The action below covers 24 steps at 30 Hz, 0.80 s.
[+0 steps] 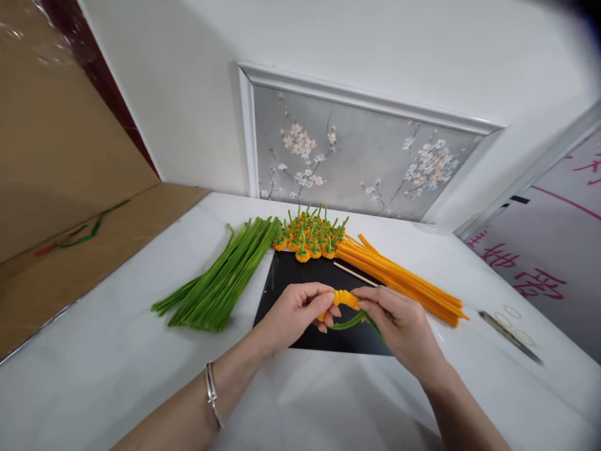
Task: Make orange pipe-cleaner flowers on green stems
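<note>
Above the black mat, both hands grip a coiled orange pipe cleaner between them. My left hand pinches the coil's left end between thumb and fingers. At its other end, my right hand is closed, thumb against forefinger. A green pipe cleaner curves below the coil and runs under the right hand's fingers. How the green piece joins the orange coil is hidden by the fingers. A thin wooden stick lies on the mat just beyond the right hand.
Green pipe cleaners lie bundled at left, orange pipe cleaners at right. Several small orange pumpkins with green stems cluster behind the mat. Tweezers and clear rings lie far right. Cardboard borders the white table.
</note>
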Tool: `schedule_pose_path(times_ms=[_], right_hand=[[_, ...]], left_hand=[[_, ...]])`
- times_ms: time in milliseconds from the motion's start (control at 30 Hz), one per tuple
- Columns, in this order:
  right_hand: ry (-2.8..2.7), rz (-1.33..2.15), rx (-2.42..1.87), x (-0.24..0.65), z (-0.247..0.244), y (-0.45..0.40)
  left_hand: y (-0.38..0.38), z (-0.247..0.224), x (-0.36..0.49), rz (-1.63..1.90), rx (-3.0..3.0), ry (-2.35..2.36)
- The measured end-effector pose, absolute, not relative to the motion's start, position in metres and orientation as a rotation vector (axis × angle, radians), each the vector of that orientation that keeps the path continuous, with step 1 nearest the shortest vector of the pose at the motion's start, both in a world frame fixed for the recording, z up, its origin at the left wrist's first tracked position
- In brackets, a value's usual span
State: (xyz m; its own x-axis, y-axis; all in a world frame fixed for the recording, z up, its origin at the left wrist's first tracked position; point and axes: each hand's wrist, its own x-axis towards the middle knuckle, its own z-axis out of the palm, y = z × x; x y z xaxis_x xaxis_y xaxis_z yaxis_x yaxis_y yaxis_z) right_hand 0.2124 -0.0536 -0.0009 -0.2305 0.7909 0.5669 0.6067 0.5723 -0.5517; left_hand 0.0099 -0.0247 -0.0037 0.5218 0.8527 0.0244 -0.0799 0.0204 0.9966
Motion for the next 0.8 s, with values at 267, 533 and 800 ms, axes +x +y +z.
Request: schedule_pose_path(times_ms=[267,533,800], right_hand=[[-1.949,0.292,-1.11,0.212,0.0001,-0.0544],[-1.937,0.306,-1.13,0.2122,0.0012,-0.0545],[-1.967,0.28,-1.12,0.2088,0.0,-0.0539]], left_hand=[[-0.0238,-0.0056,0.0111,0.936,1.322,0.742],[-0.0241,-0.0057,0.0092,0.914,1.285,0.738],[-0.0252,-0.0019,0.01,0.919,1.441,0.812]])
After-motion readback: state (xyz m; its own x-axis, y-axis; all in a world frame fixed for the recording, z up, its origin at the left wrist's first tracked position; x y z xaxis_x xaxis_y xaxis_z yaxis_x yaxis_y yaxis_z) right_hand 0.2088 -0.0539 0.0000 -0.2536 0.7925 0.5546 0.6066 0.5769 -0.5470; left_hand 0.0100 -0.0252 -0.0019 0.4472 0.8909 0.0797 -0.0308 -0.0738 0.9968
